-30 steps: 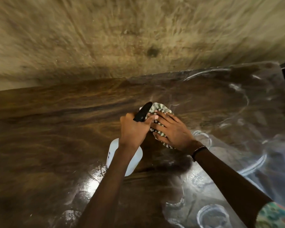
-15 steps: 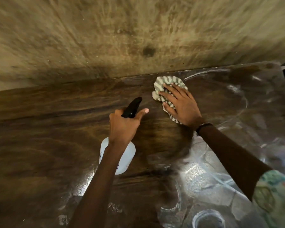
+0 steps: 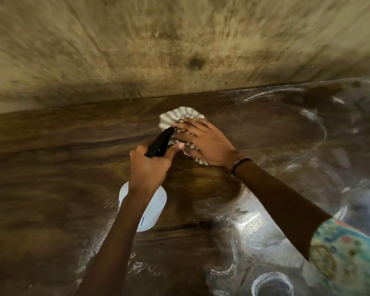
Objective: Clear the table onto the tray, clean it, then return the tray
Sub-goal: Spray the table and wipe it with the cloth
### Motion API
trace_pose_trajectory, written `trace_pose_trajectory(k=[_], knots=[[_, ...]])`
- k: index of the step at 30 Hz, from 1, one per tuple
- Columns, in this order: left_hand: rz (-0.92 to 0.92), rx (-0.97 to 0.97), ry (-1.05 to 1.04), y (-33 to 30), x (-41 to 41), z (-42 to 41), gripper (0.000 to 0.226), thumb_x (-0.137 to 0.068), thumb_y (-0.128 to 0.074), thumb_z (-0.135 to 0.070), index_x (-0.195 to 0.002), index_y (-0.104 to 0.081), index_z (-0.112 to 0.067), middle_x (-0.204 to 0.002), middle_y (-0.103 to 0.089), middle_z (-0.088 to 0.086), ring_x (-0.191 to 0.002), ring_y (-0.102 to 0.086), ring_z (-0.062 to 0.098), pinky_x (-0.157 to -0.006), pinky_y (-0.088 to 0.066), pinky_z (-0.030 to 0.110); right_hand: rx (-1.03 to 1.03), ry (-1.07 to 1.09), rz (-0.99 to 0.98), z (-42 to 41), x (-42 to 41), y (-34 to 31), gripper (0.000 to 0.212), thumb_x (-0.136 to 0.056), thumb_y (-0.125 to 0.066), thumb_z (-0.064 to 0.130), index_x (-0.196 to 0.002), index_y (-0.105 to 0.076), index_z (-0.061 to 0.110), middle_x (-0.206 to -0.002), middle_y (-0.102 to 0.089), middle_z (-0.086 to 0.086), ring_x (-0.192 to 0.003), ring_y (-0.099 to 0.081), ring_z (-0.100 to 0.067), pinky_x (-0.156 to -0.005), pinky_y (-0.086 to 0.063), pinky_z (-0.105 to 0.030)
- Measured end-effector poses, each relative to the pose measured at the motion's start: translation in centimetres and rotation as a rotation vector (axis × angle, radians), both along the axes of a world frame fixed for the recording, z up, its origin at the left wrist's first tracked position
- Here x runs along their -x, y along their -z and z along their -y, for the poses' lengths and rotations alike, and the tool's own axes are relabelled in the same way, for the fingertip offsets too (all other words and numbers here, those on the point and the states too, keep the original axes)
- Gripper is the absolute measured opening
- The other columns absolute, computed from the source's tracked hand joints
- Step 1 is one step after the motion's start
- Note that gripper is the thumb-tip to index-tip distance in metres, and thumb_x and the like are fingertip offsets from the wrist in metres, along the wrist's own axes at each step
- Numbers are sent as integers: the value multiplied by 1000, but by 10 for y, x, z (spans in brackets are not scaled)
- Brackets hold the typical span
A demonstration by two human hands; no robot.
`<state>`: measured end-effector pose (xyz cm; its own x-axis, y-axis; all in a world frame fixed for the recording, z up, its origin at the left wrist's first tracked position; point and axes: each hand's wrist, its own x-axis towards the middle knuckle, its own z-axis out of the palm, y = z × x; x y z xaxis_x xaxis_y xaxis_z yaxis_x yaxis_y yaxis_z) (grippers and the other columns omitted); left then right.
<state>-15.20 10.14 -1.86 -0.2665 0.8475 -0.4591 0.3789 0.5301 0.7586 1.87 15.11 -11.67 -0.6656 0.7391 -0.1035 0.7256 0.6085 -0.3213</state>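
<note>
Cleaning step. Right hand (image 3: 203, 144), fingers spread, presses striped cloth (image 3: 179, 116) flat on table (image 3: 51, 167) near far edge; left hand (image 3: 150, 165) grips spray bottle (image 3: 152, 208) (tray unseen). Next: probably wiping the streaked right side.

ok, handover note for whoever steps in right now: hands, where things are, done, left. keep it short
Left hand: grips the spray bottle by its black trigger head, held above the table.
Right hand: fingers spread flat, pressing the striped cloth on the tabletop near the far edge.
Done: no dishes show on the visible tabletop; wet streaks and ring marks gleam on the right side.
Left: finish wiping, put down bottle and cloth, return the tray, which is out of view.
</note>
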Motion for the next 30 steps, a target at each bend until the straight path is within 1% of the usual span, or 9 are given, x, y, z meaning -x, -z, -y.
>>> trace_pose_trajectory(k=[4, 7, 9, 13, 15, 17, 20, 26, 30], knots=[[21, 6, 4, 3, -1, 1, 26, -65, -80, -46, -68, -59, -30, -75, -69, 0, -78, -70, 18, -74, -56, 32, -21, 262, 16, -5, -69, -2, 44, -100, -42, 39, -143, -41, 31, -156, -29, 6, -144, -27, -19, -114, -26, -41], [24, -51, 32, 4, -7, 5, 27, -65, -80, -45, -65, -56, -31, -69, -66, -3, -69, -68, 10, -57, -50, 12, -40, 421, 47, -29, -67, -5, 44, -100, -41, 38, -143, -42, 29, -156, -31, 5, -144, -26, -20, -115, -24, -42], [36, -66, 48, 6, -12, 8, 27, -64, -79, -46, -65, -60, -27, -69, -67, 4, -68, -65, 9, -50, -43, 4, -44, 405, 52, -39, -47, -6, 44, -101, -38, 37, -144, -40, 28, -156, -29, 4, -145, -23, -21, -116, -20, -41], [53, -34, 85, 9, -24, 16, 46, -63, -77, -51, -82, -67, -11, -83, -68, 12, -77, -66, 16, -60, -46, 15, -34, 205, 87, -24, -21, -2, 46, -102, -32, 40, -147, -33, 30, -159, -22, 4, -146, -19, -20, -118, -17, -41], [55, -47, 113, 5, -32, 21, 38, -62, -76, -51, -72, -66, -16, -71, -69, 5, -69, -65, 9, -56, -44, 7, -29, 83, 57, -3, -29, -2, 46, -101, -34, 40, -146, -36, 28, -158, -26, 2, -146, -21, -21, -117, -17, -40], [37, -68, 117, 1, -40, 29, 31, -63, -79, -46, -58, -56, -26, -54, -65, -13, -59, -61, -5, -50, -42, 3, -35, -1, 20, 19, -54, 0, 46, -100, -37, 41, -143, -42, 25, -156, -31, 0, -145, -25, -22, -116, -22, -41], [39, -99, 123, -1, -45, 42, 36, -66, -82, -38, -55, -49, -31, -51, -56, -36, -54, -54, -18, -50, -39, -2, -35, 79, 29, 33, -106, 1, 45, -100, -35, 43, -142, -41, 30, -156, -30, 4, -145, -26, -19, -114, -29, -43], [59, -116, 145, 6, -55, 61, 30, -66, -81, -38, -55, -56, -26, -49, -59, -25, -55, -58, -9, -52, -38, -2, -46, 416, 46, -14, -111, -2, 45, -101, -38, 38, -145, -38, 29, -157, -27, 5, -145, -25, -20, -116, -23, -42], [37, -128, 213, 10, -68, 79, 32, -68, -81, -33, -52, -56, -24, -43, -57, -22, -49, -56, -6, -52, -37, -1, -18, 341, 44, -11, -85, 1, 45, -101, -36, 38, -146, -36, 30, -158, -26, 4, -145, -22, -21, -116, -18, -40]])
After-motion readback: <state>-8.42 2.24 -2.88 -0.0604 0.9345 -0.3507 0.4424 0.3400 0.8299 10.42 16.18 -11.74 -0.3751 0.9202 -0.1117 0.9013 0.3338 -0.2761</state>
